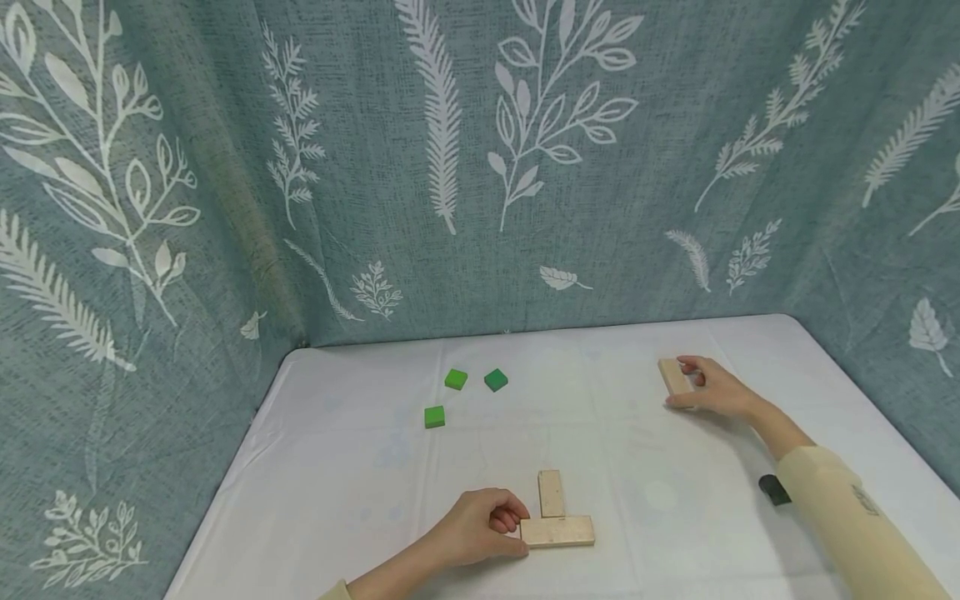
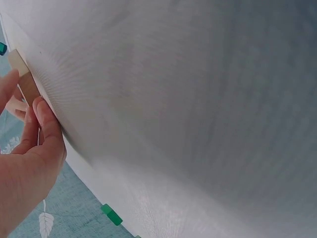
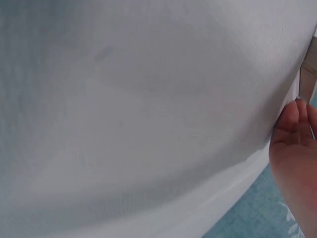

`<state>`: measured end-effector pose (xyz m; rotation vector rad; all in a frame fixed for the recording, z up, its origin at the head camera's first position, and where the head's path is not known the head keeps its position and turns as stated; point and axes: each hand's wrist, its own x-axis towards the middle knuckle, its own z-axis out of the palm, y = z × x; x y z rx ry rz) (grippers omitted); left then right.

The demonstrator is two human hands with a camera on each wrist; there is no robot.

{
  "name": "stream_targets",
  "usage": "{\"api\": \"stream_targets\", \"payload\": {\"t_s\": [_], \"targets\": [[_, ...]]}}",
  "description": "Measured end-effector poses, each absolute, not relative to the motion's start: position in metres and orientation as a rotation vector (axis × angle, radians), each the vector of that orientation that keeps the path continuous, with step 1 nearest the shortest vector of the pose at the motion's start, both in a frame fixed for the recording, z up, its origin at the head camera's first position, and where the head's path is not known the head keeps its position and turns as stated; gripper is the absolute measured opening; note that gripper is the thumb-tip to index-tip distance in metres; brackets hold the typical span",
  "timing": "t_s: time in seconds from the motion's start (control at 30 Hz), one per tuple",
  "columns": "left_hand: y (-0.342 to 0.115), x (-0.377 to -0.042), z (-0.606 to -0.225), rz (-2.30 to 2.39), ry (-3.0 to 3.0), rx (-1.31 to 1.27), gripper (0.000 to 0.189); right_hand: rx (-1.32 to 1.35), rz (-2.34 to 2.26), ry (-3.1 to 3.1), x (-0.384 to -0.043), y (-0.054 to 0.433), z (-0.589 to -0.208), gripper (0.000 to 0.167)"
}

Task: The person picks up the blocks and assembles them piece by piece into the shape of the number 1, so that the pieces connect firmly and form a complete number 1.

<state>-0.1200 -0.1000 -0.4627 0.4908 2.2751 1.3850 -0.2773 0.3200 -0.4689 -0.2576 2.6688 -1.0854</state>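
Observation:
In the head view my left hand (image 1: 480, 527) pinches the left end of a pale wooden block (image 1: 558, 532) lying flat and crosswise near the front. Behind it a second wooden block (image 1: 551, 493) points away, its near end by the first one's long side. The left wrist view has the thumb and fingers at a wooden block (image 2: 25, 79). At the far right my right hand (image 1: 716, 389) grips a third wooden block (image 1: 674, 377), thumb at its near end and fingers towards the far end. In the right wrist view the right hand (image 3: 297, 144) is partly cut off.
Two light green blocks (image 1: 456, 379) (image 1: 434, 417) and a darker green block (image 1: 496, 380) lie at the back, left of centre. A small black object (image 1: 774, 489) is partly behind the right sleeve. Patterned curtains (image 1: 480, 167) surround the white-covered table (image 1: 337, 467).

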Motion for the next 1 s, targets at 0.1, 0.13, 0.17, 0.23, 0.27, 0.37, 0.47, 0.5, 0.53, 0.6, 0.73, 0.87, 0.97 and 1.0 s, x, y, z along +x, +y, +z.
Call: {"api": "stream_targets", "payload": {"t_s": [0.1,0.13,0.17,0.23,0.27,0.37,0.47,0.5,0.53,0.6,0.73,0.87,0.97,1.0], "targets": [[-0.0997,-0.1199,-0.4626,1.387,2.276,0.494,0.026,-0.285,-1.065,2.671,-0.2786,0.3211,-0.4693,0.095],[-0.0996,-0.1198,-0.4624,1.388,2.276,0.496,0.026,-0.294,-1.060,2.669,-0.2790,0.3214,-0.4695,0.095],[-0.0996,-0.1198,-0.4625,1.388,2.276,0.500,0.026,-0.298,-1.058,2.667,-0.2795,0.3216,-0.4697,0.096],[-0.0996,-0.1198,-0.4624,1.387,2.278,0.497,0.026,-0.315,-1.047,2.665,-0.2800,0.3220,-0.4696,0.096],[-0.0996,-0.1199,-0.4625,1.384,2.280,0.496,0.026,-0.328,-1.045,2.661,-0.2804,0.3221,-0.4693,0.097],[-0.0995,-0.1202,-0.4625,1.378,2.283,0.484,0.026,-0.350,-1.038,2.652,-0.2813,0.3225,-0.4679,0.097],[-0.0993,-0.1200,-0.4626,1.381,2.281,0.481,0.026,-0.380,-1.027,2.648,-0.2819,0.3227,-0.4654,0.097],[-0.0993,-0.1198,-0.4625,1.385,2.279,0.482,0.027,-0.383,-1.019,2.650,-0.2822,0.3228,-0.4650,0.097],[-0.0993,-0.1195,-0.4626,1.386,2.278,0.482,0.027,-0.391,-1.012,2.652,-0.2823,0.3229,-0.4645,0.097],[-0.0993,-0.1189,-0.4626,1.390,2.276,0.482,0.027,-0.405,-1.000,2.652,-0.2829,0.3230,-0.4641,0.097],[-0.0993,-0.1192,-0.4632,1.381,2.285,0.475,0.027,-0.412,-0.988,2.640,-0.2836,0.3222,-0.4629,0.097],[-0.0991,-0.1194,-0.4634,1.375,2.290,0.473,0.027,-0.409,-0.997,2.634,-0.2827,0.3213,-0.4612,0.096],[-0.0991,-0.1189,-0.4628,1.384,2.284,0.480,0.027,-0.409,-1.010,2.634,-0.2823,0.3219,-0.4612,0.094],[-0.0990,-0.1187,-0.4624,1.388,2.282,0.480,0.027,-0.410,-1.014,2.635,-0.2823,0.3223,-0.4614,0.093]]}}
